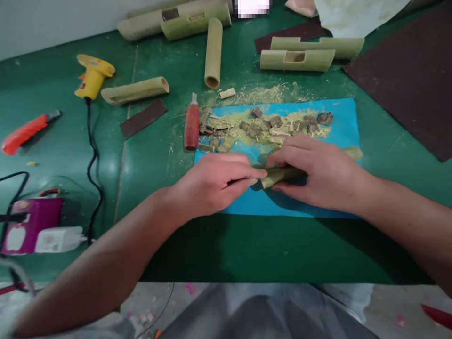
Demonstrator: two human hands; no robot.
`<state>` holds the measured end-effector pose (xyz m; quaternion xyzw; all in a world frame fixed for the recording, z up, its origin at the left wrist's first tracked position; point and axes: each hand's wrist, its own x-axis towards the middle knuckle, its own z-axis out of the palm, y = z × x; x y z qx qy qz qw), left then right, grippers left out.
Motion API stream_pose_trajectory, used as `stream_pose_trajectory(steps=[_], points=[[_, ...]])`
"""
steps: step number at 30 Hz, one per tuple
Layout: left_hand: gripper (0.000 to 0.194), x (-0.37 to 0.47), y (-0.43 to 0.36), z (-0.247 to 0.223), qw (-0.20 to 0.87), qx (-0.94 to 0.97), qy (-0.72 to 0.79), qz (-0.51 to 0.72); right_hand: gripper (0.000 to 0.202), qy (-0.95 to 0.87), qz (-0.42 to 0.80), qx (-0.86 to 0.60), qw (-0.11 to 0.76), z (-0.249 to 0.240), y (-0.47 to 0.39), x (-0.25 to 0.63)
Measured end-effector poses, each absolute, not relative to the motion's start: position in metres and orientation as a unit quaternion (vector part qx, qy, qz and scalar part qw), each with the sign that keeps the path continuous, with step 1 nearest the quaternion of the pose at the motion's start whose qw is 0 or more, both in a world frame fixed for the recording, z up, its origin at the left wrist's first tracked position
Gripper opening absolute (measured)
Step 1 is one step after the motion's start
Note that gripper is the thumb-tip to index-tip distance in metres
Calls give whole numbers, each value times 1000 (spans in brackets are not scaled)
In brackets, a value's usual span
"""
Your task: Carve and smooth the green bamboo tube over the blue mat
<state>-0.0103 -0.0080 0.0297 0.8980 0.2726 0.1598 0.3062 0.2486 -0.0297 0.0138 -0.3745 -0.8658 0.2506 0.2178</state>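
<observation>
Over a blue sheet (348, 127), my right hand (314, 169) grips a bamboo piece (277, 177), fingers on its far side and thumb on the near side. The piece lies slantwise, its cut end toward the left. My left hand (226, 181) is closed in a pinch at that end; what its fingertips hold is too small to make out. Dust, shavings and dark scraps of sandpaper (275, 121) cover the sheet's far half. A red-handled chisel (192, 125) lies by the sheet's left edge.
Several bamboo tubes (297, 61) lie at the back of the green table (247, 249). On the left are a yellow tool (93, 77) with a black cord, a red-handled cutter (26, 133) and a purple power box (45, 219). Dark sandpaper sheets (409, 80) lie at right.
</observation>
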Motion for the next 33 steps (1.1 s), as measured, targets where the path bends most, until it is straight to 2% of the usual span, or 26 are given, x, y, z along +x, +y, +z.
stream_pose_trajectory(steps=[15,23,33], points=[[28,-10,-8,31,323,896,266,150,17,-856,260,-397,207,15,-30,249],[27,-9,-5,31,296,909,257,142,15,-862,249,-385,217,15,-31,248],[24,-11,-20,34,303,866,352,186,17,-860,240,-395,217,15,-34,248]])
